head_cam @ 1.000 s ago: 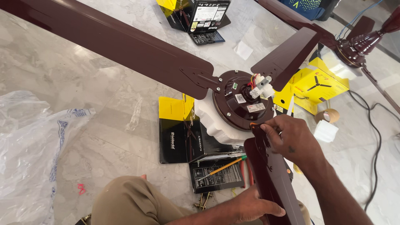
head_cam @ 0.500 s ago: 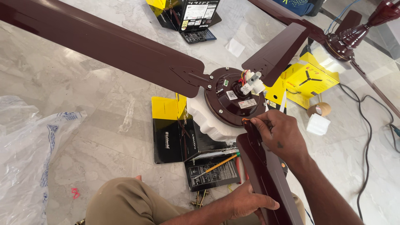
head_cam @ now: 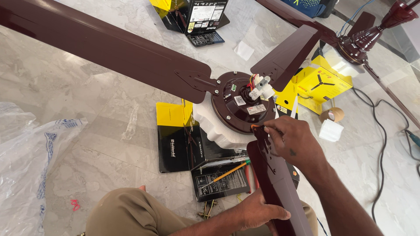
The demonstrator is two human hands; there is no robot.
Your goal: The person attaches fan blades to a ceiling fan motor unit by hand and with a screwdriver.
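Note:
A dark brown ceiling fan motor [head_cam: 238,102] rests on white foam [head_cam: 210,124] over a black and yellow box [head_cam: 179,140]. Two long brown blades are fixed to it, one [head_cam: 109,46] reaching left, one [head_cam: 286,54] reaching up right. My left hand [head_cam: 258,212] grips the near brown blade [head_cam: 275,183] from the side. My right hand [head_cam: 293,142] pinches at that blade's bracket end, right where it meets the motor's rim. What the fingertips hold is hidden. White wire connectors [head_cam: 261,86] stand on the motor's top.
A yellow-handled screwdriver [head_cam: 227,171] lies on a printed sheet by my knee [head_cam: 131,214]. Clear plastic wrap [head_cam: 26,161] lies left. A yellow fan box [head_cam: 321,83], tape roll [head_cam: 331,115], black cable [head_cam: 385,144], another fan motor [head_cam: 363,39] and an open box [head_cam: 192,15] are around.
The view has shifted a little. My right hand stays at the blade's bracket end by the motor. My left hand has slid onto the near blade and grips it.

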